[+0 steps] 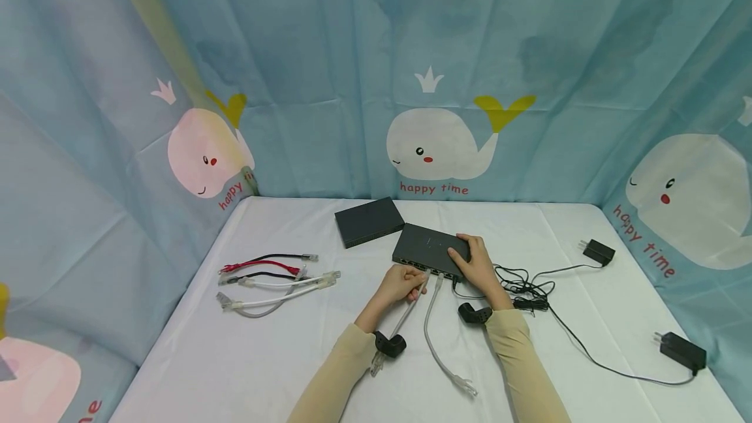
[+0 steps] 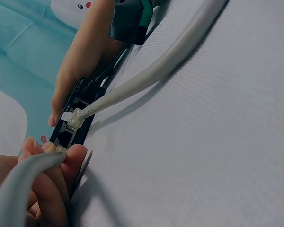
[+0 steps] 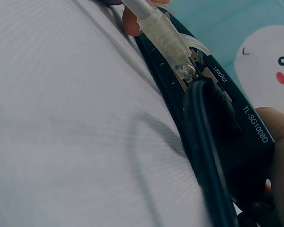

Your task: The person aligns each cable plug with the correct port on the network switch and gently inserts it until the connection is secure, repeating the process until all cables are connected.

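Note:
A black network switch (image 1: pixel 427 245) lies on the table, its port side facing me. My left hand (image 1: pixel 402 282) pinches the plug end of a grey-white network cable (image 1: pixel 411 307) at one of the ports; the fingertips (image 2: pixel 75 158) partly hide that plug. A second network cable (image 1: pixel 431 338) sits in a neighbouring port, its clear plug (image 3: pixel 173 49) plain in the right wrist view. Around the switch's right end my right hand (image 1: pixel 478 266) grips, thumb on top. Close to that hand a black power cord (image 3: pixel 203 151) enters the switch's port side.
Another black switch box (image 1: pixel 370 222) lies behind to the left. Several short network cables (image 1: pixel 276 284), black, red and white, are grouped at left. On the right are a tangle of black cord (image 1: pixel 531 292) and two power adapters (image 1: pixel 599 252), the nearer adapter (image 1: pixel 683 351) by the table edge.

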Demonstrator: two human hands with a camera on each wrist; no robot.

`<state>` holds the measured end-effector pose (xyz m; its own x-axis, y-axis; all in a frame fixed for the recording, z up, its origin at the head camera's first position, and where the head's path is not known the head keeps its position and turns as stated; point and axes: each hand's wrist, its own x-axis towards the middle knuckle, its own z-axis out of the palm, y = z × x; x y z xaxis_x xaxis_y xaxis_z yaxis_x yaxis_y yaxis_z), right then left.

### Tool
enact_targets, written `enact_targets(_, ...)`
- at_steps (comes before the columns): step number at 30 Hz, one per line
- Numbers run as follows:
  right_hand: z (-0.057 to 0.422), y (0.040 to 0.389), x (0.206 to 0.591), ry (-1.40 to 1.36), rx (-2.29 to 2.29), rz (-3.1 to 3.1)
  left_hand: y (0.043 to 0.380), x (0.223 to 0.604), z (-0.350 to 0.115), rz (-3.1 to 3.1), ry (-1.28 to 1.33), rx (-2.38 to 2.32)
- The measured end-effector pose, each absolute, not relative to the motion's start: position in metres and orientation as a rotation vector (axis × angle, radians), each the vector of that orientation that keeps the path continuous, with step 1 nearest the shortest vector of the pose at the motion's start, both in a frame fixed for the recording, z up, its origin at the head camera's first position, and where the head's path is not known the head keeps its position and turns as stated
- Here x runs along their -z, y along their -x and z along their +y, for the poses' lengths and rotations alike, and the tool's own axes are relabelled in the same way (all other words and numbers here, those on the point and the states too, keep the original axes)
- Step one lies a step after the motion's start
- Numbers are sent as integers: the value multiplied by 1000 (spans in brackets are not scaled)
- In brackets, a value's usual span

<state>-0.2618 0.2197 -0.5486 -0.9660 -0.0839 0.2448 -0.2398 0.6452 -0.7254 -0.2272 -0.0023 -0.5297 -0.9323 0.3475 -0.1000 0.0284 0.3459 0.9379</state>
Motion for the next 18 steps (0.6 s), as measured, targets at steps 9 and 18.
enact_targets(9,219,263,549,-271,-1208,-2662,226,528,0,2307,-333,-1691)
enact_targets(18,207,277,535,-327,-917,-2735,226,530,3,2384,-334,-1652)
